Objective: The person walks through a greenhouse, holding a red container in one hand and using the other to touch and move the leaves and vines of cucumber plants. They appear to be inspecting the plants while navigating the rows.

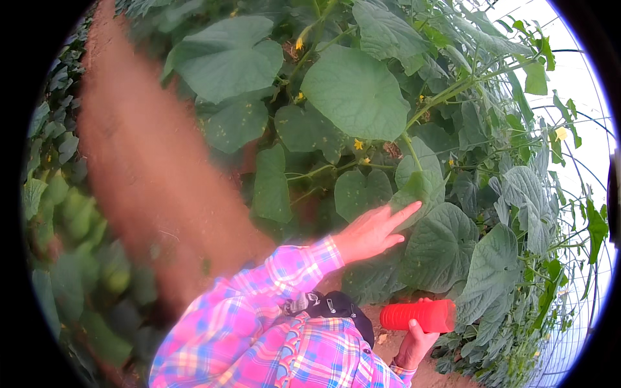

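Observation:
My left hand point(372, 233) reaches up and right with its fingers apart, one stretched over the lower part of a green leaf point(417, 189). Whether that finger presses on the leaf cannot be told. Lower down and to the right, my right hand point(417, 343) holds a red ribbed plastic bottle point(412, 316), lying sideways with its clearer end to the right. Broad leaves point(439, 247) of what look like cucumber vines hang between and beyond the hands. Small yellow flowers point(358, 144) and green stems show above my left hand.
A bare soil path point(160, 194) runs down the left, with another row of plants point(73, 262) beyond it. Dense vines climb on the right, before a curved frame and pale cover point(577, 140). A black bag point(347, 310) with zips is at my waist.

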Available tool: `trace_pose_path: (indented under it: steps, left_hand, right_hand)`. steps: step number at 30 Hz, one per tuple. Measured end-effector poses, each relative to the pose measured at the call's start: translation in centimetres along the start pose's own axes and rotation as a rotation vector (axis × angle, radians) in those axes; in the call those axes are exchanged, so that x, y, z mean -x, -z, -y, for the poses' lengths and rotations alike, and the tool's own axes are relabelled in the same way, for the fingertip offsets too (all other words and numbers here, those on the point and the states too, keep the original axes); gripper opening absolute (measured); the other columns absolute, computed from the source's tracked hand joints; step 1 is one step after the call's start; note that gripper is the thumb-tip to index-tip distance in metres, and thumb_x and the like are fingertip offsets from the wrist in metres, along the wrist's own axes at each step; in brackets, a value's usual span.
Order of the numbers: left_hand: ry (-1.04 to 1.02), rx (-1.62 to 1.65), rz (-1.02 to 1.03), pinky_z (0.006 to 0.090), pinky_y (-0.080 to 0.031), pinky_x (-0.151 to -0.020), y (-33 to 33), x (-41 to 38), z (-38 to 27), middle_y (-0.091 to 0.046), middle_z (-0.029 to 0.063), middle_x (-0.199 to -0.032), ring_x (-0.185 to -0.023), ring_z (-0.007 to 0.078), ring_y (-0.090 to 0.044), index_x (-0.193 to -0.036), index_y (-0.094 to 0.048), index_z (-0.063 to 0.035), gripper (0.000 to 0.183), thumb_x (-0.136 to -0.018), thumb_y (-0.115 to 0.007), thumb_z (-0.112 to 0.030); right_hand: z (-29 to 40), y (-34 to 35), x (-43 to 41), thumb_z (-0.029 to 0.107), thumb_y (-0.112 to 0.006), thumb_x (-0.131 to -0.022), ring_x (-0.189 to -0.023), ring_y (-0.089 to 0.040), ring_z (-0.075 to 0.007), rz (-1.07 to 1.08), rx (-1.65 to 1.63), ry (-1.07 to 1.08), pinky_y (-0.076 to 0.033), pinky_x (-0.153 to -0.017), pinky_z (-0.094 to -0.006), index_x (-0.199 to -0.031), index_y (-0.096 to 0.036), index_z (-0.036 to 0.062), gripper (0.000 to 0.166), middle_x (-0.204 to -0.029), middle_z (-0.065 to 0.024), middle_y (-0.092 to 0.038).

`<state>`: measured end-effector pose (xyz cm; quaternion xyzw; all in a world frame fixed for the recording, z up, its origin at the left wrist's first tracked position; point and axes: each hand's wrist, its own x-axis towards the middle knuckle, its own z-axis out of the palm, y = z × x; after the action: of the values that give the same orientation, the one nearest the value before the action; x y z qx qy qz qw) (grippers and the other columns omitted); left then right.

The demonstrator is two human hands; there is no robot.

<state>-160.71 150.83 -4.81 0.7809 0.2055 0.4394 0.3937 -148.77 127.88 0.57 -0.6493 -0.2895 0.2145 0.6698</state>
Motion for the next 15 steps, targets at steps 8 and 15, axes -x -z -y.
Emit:
trace_pose_path:
  steps: [8,15]
  left_hand:
    - [-0.145,-0.350,-0.351,0.0334,-0.046,-0.090,15.3,-1.4,0.9,-0.045,0.0173,-0.132,-0.110,0.0291,-0.054,-0.123,-0.055,-0.0074,0.036,-0.088,-0.055,-0.003]
    - [0.325,-0.983,-0.827,0.0514,-0.027,-0.104,31.6,-1.9,10.5,-0.038,0.0202,-0.138,-0.128,0.0355,-0.036,-0.133,-0.043,-0.0088,0.066,-0.079,-0.066,-0.038]
  right_hand:
    - [1.9,-2.1,1.0,-0.006,-0.072,-0.063,-0.107,-0.055,-0.0280,0.002,-0.031,-0.028,-0.042,-0.097,-0.0414,-0.125,-0.044,-0.0021,0.068,-0.115,-0.0156,-0.056]
    - [2.9,-3.3,1.7,-0.008,-0.071,-0.065,-0.108,-0.055,-0.0265,0.108,-0.043,-0.036,-0.044,-0.095,-0.0393,-0.126,-0.046,-0.0005,0.066,-0.118,-0.0153,-0.056]
